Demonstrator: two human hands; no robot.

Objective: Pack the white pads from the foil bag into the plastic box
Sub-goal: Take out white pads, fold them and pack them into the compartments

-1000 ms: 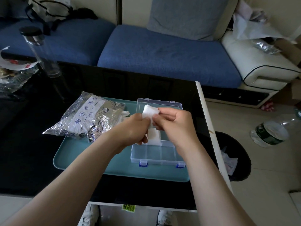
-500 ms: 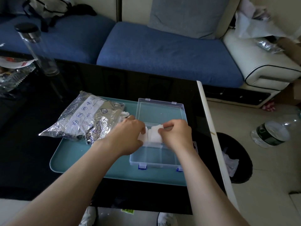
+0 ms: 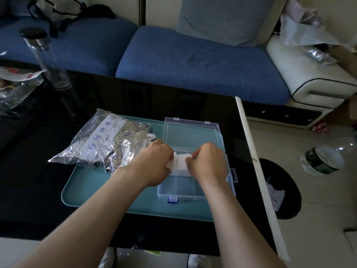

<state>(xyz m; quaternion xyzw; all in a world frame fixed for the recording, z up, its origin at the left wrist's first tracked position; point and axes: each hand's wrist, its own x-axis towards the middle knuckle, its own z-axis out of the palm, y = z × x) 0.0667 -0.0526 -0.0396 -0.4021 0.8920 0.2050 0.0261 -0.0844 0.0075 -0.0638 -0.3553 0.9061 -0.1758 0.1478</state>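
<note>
A clear plastic box point(image 3: 181, 191) with blue latches lies open on a teal tray point(image 3: 87, 187), its lid point(image 3: 191, 133) folded back. White pads point(image 3: 180, 161) lie in the box's far half. My left hand point(image 3: 154, 164) and my right hand point(image 3: 207, 163) are both down in the box, fingers curled on the pads from either side. The crinkled foil bag point(image 3: 102, 141) lies on the tray left of the box, with more white pads point(image 3: 150, 137) showing at its open mouth.
The tray sits on a black glass table point(image 3: 29, 171) whose right edge point(image 3: 251, 155) is white. A tall clear bottle point(image 3: 44, 57) stands at the back left. A blue sofa point(image 3: 193, 59) lies beyond. A black bin point(image 3: 286, 190) and a water bottle point(image 3: 324, 159) are on the floor.
Both hands came down from above the box, bringing the white pad into its far half. They now sit lower, on the pads.
</note>
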